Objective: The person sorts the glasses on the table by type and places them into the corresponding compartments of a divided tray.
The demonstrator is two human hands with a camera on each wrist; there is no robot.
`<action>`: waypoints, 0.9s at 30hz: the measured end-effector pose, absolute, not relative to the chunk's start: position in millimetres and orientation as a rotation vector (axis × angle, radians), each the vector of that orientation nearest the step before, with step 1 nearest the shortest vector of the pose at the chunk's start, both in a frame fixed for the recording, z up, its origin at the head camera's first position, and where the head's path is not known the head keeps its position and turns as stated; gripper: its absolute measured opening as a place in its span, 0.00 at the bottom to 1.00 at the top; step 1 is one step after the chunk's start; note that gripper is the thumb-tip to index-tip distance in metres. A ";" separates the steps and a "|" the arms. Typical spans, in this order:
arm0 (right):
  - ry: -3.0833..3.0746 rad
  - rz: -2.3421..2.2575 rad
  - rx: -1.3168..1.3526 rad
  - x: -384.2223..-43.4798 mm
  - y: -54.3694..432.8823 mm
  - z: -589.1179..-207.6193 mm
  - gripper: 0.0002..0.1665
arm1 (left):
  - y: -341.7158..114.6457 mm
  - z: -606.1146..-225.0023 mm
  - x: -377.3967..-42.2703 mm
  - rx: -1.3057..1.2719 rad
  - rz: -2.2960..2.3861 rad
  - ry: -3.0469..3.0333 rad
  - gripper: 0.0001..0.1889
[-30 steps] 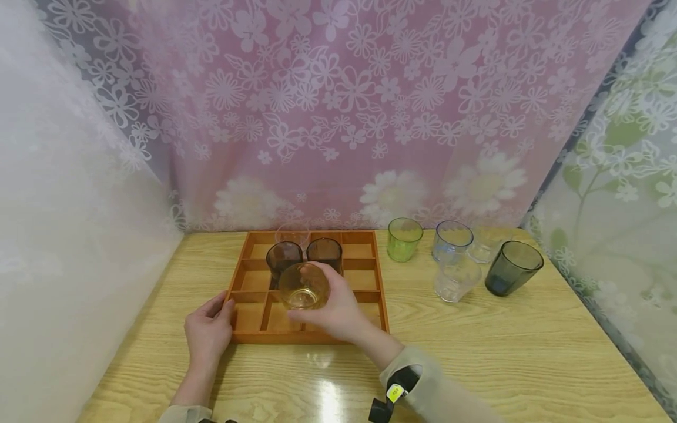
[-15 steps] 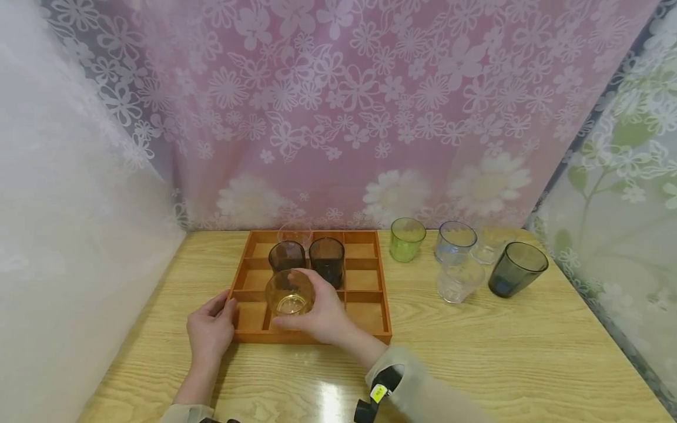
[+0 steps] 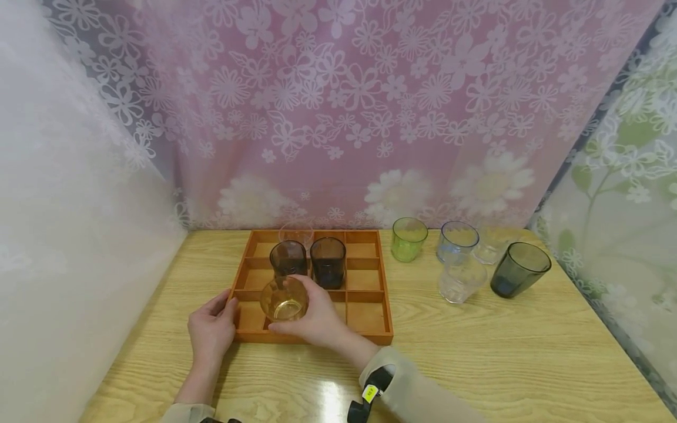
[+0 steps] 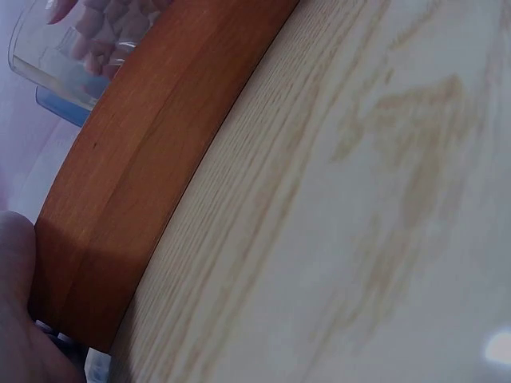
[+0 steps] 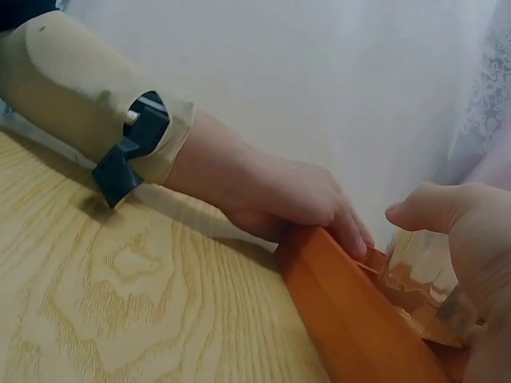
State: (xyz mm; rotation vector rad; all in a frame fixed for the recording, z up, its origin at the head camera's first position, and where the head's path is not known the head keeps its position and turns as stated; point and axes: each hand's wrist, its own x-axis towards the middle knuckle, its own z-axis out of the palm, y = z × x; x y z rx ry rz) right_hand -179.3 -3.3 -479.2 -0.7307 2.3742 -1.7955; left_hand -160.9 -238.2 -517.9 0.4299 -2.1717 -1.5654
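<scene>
My right hand [image 3: 319,317] grips an amber glass [image 3: 280,301] by its side, thumb at the front, fingers behind it. The glass is at the front row of a wooden tray [image 3: 254,336] divided into compartments; whether its base touches the tray floor cannot be told. At the tray's front left corner, my left hand [image 3: 211,326] holds the wall, as the right wrist view also shows, with fingers [image 5: 351,231] over the edge. Two dark smoky glasses [image 3: 288,258] [image 3: 328,264] stand in the middle row. Behind them is a clear glass [image 3: 296,234] in the back row.
Right of the tray, several glasses stand on the wood-grain table [image 3: 476,364]: a green glass [image 3: 409,241], a blue-rimmed glass [image 3: 457,242], clear glasses [image 3: 462,283] and a grey glass [image 3: 520,270]. A pink flowered curtain [image 3: 338,117] hangs behind.
My right hand has carried the amber glass left and slightly nearer, down toward the tray's front row. My left hand stays on the tray corner.
</scene>
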 end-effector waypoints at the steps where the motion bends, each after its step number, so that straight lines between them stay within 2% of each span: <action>1: 2.384 -1.781 -0.735 -180.3 -2.9 -480.3 0.55 | -238.0 -517.7 -161.6 0.427 -1.567 -2.168 0.15; 16: 2.628 -1.560 -0.707 -182.3 -1.4 -474.4 0.59 | -240.9 -517.2 -166.7 0.410 -1.584 -2.187 0.16; 27: 2.688 -1.489 -0.651 -171.9 -3.1 -470.5 0.60 | -240.3 -519.2 -157.8 0.434 -1.569 -2.199 0.16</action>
